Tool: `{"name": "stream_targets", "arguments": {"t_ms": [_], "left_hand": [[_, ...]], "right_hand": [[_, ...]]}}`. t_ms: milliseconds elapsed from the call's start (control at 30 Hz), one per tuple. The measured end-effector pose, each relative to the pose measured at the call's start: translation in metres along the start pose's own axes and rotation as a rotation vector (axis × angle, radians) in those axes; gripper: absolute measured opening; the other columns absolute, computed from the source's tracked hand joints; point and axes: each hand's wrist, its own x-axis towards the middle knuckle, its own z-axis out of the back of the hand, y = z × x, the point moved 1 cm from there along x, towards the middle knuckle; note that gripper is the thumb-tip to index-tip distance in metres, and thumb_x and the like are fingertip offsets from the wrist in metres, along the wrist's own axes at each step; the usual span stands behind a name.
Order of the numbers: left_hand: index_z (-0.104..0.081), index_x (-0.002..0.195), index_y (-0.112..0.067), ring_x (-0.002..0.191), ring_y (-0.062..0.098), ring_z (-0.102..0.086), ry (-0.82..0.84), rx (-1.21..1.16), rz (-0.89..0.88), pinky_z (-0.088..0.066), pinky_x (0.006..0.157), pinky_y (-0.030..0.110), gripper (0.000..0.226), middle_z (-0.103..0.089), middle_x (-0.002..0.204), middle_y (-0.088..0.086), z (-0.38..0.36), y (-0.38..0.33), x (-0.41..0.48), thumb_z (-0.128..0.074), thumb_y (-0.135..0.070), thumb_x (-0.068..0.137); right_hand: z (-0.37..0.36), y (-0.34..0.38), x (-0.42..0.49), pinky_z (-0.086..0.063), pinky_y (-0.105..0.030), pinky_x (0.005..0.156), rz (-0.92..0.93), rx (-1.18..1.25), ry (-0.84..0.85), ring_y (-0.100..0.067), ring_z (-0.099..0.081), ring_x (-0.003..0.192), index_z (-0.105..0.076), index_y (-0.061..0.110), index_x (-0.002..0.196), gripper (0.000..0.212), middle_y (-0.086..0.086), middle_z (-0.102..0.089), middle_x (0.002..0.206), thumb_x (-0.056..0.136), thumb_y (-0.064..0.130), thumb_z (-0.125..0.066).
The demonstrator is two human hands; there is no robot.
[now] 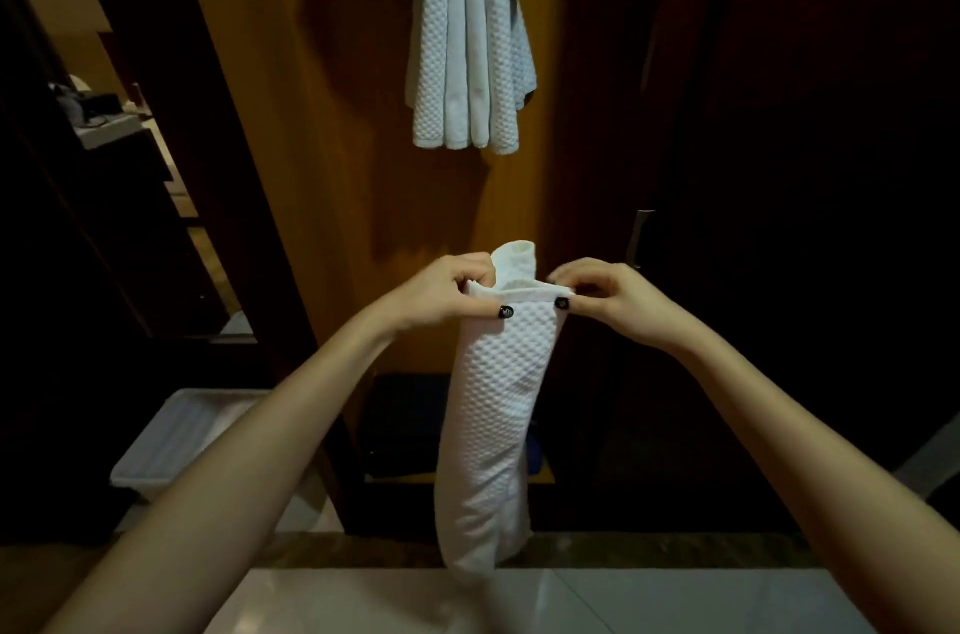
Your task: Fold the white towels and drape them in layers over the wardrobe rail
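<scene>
Head view: a dim wooden wardrobe [322,165] fills the frame, with pale floor tiles [571,602] at 6 o'clock and a white bin [171,441] at 8 o'clock. Hanging towels [470,35] drape at 12 o'clock. At centre, the left hand [441,295] and the right hand [613,300] each pinch a top corner of the folded towel [498,415], which hangs between them toward 6 o'clock

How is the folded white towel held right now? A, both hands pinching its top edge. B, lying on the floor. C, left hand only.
A: the left hand and the right hand each pinch the top edge of the towel, which hangs down between them.
</scene>
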Motion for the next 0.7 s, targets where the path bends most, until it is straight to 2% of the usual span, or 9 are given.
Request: {"name": "stream_targets", "arguments": {"t_ms": [67, 167, 267, 367, 433, 500, 533, 633, 700], "left_hand": [[-0.044, 0.057, -0.016, 0.073, 0.01, -0.043, 0.004, -0.012, -0.005, -0.034, 0.069, 0.023, 0.04, -0.044, 0.078, -0.003, 0.007, -0.008, 0.002, -0.075, -0.008, 0.081], [-0.046, 0.047, -0.031, 0.065, -0.002, -0.045, -0.015, -0.036, -0.01, -0.036, 0.066, 0.013, 0.051, -0.047, 0.068, -0.018, 0.021, -0.014, 0.003, -0.072, -0.003, 0.082], [-0.044, 0.044, -0.032, 0.061, -0.004, -0.046, -0.026, -0.053, 0.009, -0.036, 0.062, 0.007, 0.056, -0.048, 0.063, -0.02, 0.033, -0.017, -0.003, -0.07, -0.001, 0.083], [-0.039, 0.045, -0.03, 0.06, -0.002, -0.042, -0.002, -0.033, 0.019, -0.034, 0.061, 0.007, 0.052, -0.043, 0.063, -0.018, 0.041, -0.022, -0.011, -0.075, -0.014, 0.079], [-0.037, 0.048, -0.026, 0.061, -0.001, -0.041, 0.036, -0.03, 0.03, -0.034, 0.061, 0.008, 0.046, -0.041, 0.064, -0.017, 0.043, -0.025, -0.017, -0.075, -0.025, 0.074], [-0.039, 0.052, -0.017, 0.063, -0.001, -0.041, 0.037, -0.031, 0.032, -0.034, 0.062, 0.01, 0.045, -0.042, 0.066, -0.017, 0.046, -0.026, -0.021, -0.076, -0.02, 0.077], [-0.041, 0.053, -0.013, 0.063, -0.001, -0.042, 0.026, -0.026, 0.028, -0.034, 0.063, 0.01, 0.043, -0.042, 0.067, -0.017, 0.049, -0.026, -0.023, -0.075, -0.015, 0.079], [-0.053, 0.055, -0.009, 0.069, 0.0, -0.049, -0.027, -0.006, 0.02, -0.037, 0.066, 0.009, 0.032, -0.051, 0.072, -0.016, 0.057, -0.025, -0.03, -0.074, -0.016, 0.079], [-0.056, 0.052, -0.018, 0.07, 0.001, -0.052, -0.07, 0.002, 0.028, -0.037, 0.065, 0.009, 0.033, -0.056, 0.075, -0.011, 0.06, -0.023, -0.034, -0.076, -0.017, 0.079]], "right_hand": [[-0.002, 0.002, 0.007, -0.043, -0.027, 0.104, -0.002, 0.023, 0.034, -0.01, -0.055, 0.12, -0.068, 0.016, 0.094, 0.006, 0.002, -0.058, 0.129, 0.093, 0.013, -0.063], [-0.004, 0.01, 0.018, -0.041, -0.036, 0.108, 0.02, 0.146, 0.086, -0.009, -0.051, 0.128, -0.062, -0.002, 0.095, 0.015, 0.004, -0.055, 0.137, 0.095, 0.013, -0.059], [-0.007, 0.02, 0.023, -0.045, -0.034, 0.104, 0.053, 0.286, 0.116, -0.01, -0.054, 0.126, -0.058, -0.003, 0.09, 0.01, 0.004, -0.057, 0.135, 0.095, 0.006, -0.057], [-0.01, 0.031, 0.027, -0.046, -0.031, 0.104, 0.086, 0.272, 0.159, -0.009, -0.054, 0.126, -0.06, 0.0, 0.093, 0.01, 0.004, -0.057, 0.136, 0.095, 0.01, -0.058], [-0.009, 0.039, 0.032, -0.047, -0.036, 0.103, 0.104, 0.223, 0.16, -0.017, -0.057, 0.121, -0.06, 0.0, 0.094, 0.014, -0.005, -0.062, 0.127, 0.095, 0.013, -0.059], [-0.009, 0.048, 0.037, -0.045, -0.047, 0.099, 0.122, 0.17, 0.148, -0.03, -0.058, 0.111, -0.06, -0.001, 0.094, 0.02, -0.018, -0.061, 0.113, 0.093, 0.019, -0.06], [-0.008, 0.052, 0.039, -0.045, -0.047, 0.095, 0.127, 0.145, 0.147, -0.032, -0.058, 0.105, -0.061, 0.001, 0.093, 0.02, -0.019, -0.061, 0.107, 0.092, 0.021, -0.06], [-0.006, 0.065, 0.044, -0.044, -0.033, 0.081, 0.147, 0.059, 0.143, -0.012, -0.055, 0.084, -0.061, 0.016, 0.084, 0.01, -0.004, -0.06, 0.088, 0.094, 0.018, -0.06], [-0.006, 0.069, 0.046, -0.043, -0.029, 0.078, 0.174, -0.02, 0.132, -0.006, -0.053, 0.081, -0.061, 0.017, 0.084, 0.011, 0.002, -0.059, 0.086, 0.095, 0.014, -0.06]]}}
